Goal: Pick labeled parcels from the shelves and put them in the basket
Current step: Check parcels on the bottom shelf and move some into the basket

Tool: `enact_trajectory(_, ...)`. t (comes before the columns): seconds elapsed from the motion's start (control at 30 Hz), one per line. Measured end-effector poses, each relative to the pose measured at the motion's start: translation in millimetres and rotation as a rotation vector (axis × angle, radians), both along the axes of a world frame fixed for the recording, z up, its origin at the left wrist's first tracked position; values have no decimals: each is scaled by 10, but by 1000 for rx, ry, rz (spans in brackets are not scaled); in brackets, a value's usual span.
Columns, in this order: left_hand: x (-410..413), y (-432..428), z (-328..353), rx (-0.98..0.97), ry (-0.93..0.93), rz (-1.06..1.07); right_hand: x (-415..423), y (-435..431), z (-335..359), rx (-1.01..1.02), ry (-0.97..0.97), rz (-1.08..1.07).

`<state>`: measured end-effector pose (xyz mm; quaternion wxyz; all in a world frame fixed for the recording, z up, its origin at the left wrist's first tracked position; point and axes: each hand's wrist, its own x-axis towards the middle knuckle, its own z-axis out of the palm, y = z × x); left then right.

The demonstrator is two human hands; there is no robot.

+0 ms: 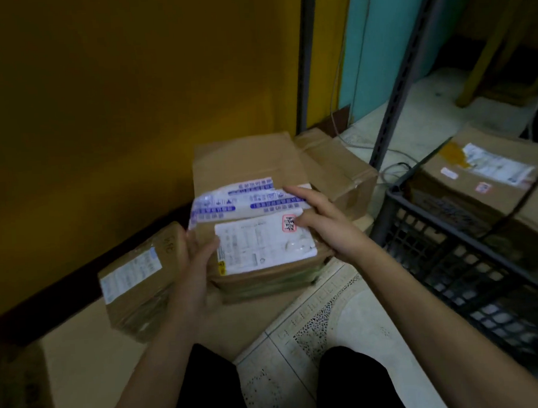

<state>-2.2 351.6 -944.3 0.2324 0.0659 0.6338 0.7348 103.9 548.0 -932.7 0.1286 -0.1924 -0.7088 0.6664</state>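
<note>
A small cardboard parcel (264, 254) with a white shipping label sits on the floor in front of me. My left hand (193, 270) grips its left edge, thumb on top. My right hand (321, 219) rests on its right side, fingers straight over the label's corner. Behind it lies a larger brown parcel (247, 164) with blue-printed tape. Another labeled parcel (137, 279) lies tilted to the left. The dark plastic basket (470, 255) stands at the right, with a large labeled parcel (490, 173) in it.
A yellow wall (116, 102) runs along the left and back. A metal shelf post (407, 68) rises behind the basket, with cables on the floor near it. One more brown box (337, 166) lies behind the parcels. My knees show at the bottom edge.
</note>
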Motion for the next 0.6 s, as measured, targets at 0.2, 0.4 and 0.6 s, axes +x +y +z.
enact_trajectory(0.2, 214, 418, 1070, 42, 285, -259, 484, 112, 838, 146, 115, -229)
enact_trajectory(0.4, 659, 1053, 1298, 43, 329, -555, 1399, 521, 1157, 210, 71, -412)
enact_trajectory(0.6, 1112, 2083, 1238, 36, 360, -663, 2034, 1138, 1233, 132, 23, -629)
